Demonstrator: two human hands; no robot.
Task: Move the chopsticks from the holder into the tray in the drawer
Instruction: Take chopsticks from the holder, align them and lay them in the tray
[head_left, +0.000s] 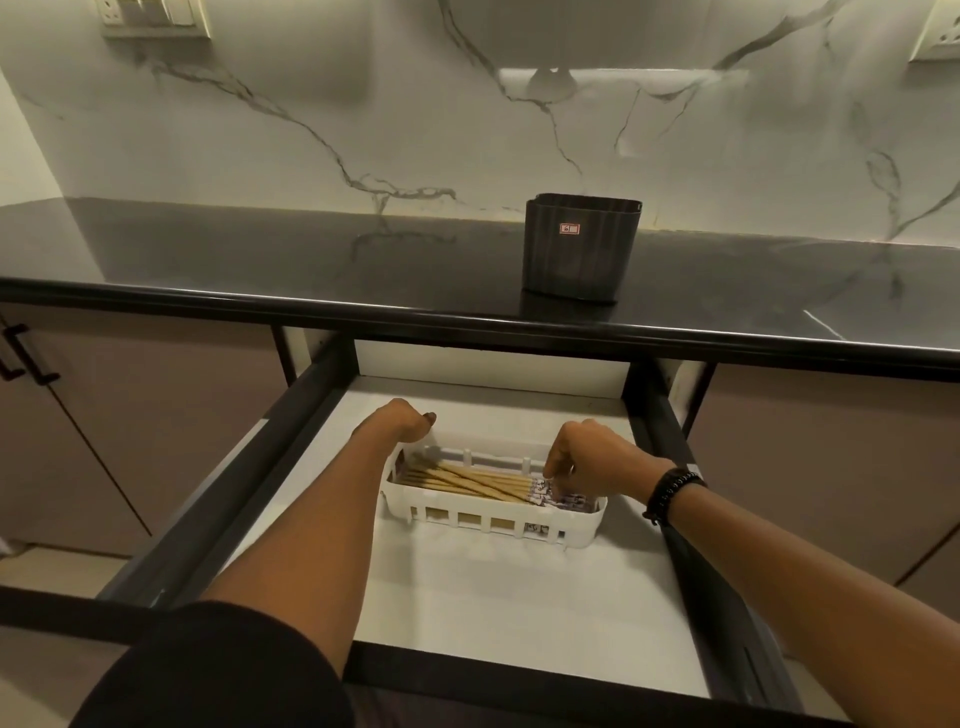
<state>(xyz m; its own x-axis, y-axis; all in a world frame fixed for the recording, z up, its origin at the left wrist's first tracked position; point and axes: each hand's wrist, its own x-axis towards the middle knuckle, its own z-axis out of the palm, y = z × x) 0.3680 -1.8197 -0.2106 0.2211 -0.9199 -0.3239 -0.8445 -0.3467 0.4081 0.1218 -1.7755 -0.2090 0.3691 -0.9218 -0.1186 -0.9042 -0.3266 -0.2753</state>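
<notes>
Chopsticks (467, 480): in tray (587, 519), task nearly done. Holder (582, 249), far: apparently empty. Our left hand (410, 423) grips tray's far-left corner; right hand (584, 452) pinches chopstick ends.

The light is dim and warm, with a yellow-green cast. A bright strip glares off the marble backsplash (623, 78) at 12 o'clock, and the glossy black countertop (234, 254) mirrors its veins. The white drawer floor (493, 597) at 6 o'clock is the brightest patch, and my forearms lay soft shadows across it. The wide lens bows the counter edge and tilts the wall socket (156, 21) at 11 o'clock. My dark sleeve (218, 670) at 7 o'clock looks soft.
</notes>
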